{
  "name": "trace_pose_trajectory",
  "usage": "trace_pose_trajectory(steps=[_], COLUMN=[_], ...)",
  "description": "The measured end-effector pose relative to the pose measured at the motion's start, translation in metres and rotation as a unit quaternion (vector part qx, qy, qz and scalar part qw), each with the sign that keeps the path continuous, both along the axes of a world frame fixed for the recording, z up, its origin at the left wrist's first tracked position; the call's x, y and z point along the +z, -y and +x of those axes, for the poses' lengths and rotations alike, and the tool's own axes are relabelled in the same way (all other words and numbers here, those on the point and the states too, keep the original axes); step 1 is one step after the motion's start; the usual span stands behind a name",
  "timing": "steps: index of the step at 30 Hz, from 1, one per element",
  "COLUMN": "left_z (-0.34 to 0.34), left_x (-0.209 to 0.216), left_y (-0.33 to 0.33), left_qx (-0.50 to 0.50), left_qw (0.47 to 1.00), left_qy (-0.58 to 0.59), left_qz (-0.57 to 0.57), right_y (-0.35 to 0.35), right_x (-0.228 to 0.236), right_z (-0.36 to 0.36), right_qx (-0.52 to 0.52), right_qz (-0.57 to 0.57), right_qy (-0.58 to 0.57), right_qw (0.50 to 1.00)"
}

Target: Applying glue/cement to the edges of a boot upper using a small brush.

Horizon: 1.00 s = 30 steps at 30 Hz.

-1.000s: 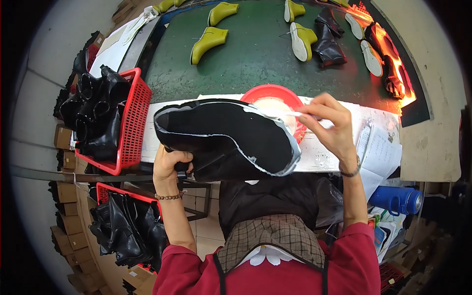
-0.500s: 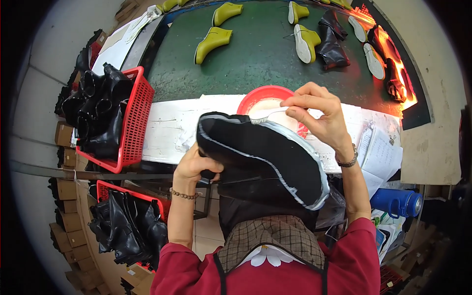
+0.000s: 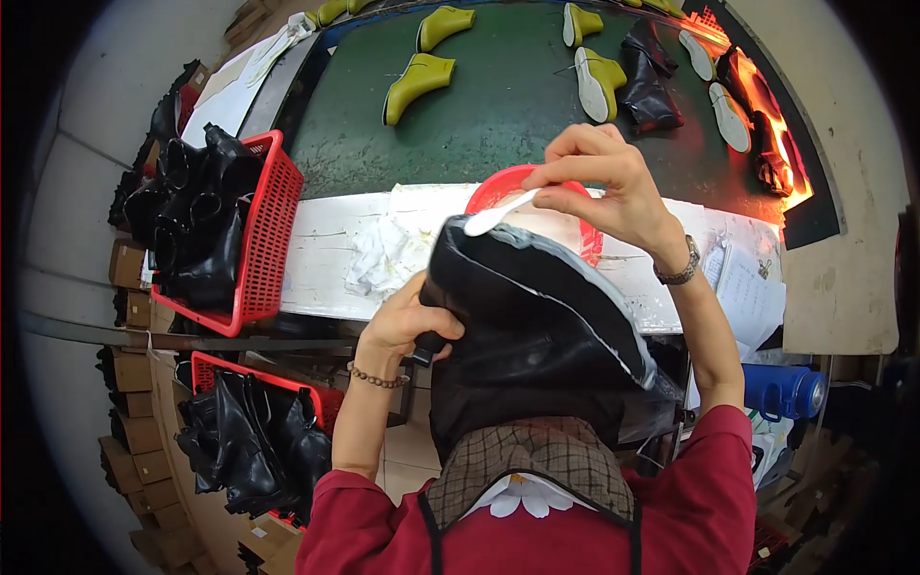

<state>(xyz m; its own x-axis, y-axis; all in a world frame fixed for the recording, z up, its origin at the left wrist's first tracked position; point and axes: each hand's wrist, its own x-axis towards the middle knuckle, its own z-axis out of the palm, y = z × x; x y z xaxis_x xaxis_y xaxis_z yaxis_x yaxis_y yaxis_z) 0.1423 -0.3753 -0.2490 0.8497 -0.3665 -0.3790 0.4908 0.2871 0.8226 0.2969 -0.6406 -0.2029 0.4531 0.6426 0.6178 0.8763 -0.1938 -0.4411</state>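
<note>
My left hand [image 3: 412, 321] is closed round the ankle part of a black boot [image 3: 537, 326], which lies tilted with its underside turned up and away from me. White paste coats the edge of that underside, thickest along the far side. Between my right thumb and fingers [image 3: 613, 187] is a small white brush [image 3: 500, 213] with a flattened oval head; its head rests at the boot's left end, bristles hidden. Just behind the boot stands a red bowl [image 3: 498, 182] of whitish paste, partly covered by the boot and my right hand.
A crumpled white cloth [image 3: 388, 251] lies on the white ledge [image 3: 321, 259]. Red baskets [image 3: 271, 230] of black boots stand at left. Yellow-green boots [image 3: 419, 84] and black boots rest on the green belt [image 3: 498, 105], near a glowing heater [image 3: 795, 172]. A blue bottle [image 3: 781, 391] sits at right.
The boot has turned, its underside now facing farther away, and its left end has shifted right. The brush has moved slightly left along the far edge to that end. My left hand moved right.
</note>
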Motion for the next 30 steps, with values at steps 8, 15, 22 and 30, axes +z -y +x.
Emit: trace_pose_trajectory(steps=[8, 15, 22, 30], left_z=[0.003, 0.060, 0.204, 0.406], left_x=[-0.009, -0.055, -0.085, -0.144], left_y=[-0.041, -0.097, -0.075, -0.027], left_qx=[0.216, 0.308, 0.271, 0.272], left_qw=[0.959, 0.935, 0.950, 0.920], left_qy=[0.010, 0.002, -0.048, 0.085], left_qz=[-0.185, -0.176, -0.148, -0.267], right_y=[0.060, 0.090, 0.087, 0.073], right_x=[-0.081, -0.189, -0.202, -0.197], right_z=[0.014, -0.021, -0.024, -0.030], right_qx=[-0.196, -0.295, -0.315, -0.349], right_qz=[0.168, 0.339, 0.344, 0.326], right_qy=[-0.211, -0.432, -0.401, -0.410], right_qw=[0.943, 0.782, 0.789, 0.777])
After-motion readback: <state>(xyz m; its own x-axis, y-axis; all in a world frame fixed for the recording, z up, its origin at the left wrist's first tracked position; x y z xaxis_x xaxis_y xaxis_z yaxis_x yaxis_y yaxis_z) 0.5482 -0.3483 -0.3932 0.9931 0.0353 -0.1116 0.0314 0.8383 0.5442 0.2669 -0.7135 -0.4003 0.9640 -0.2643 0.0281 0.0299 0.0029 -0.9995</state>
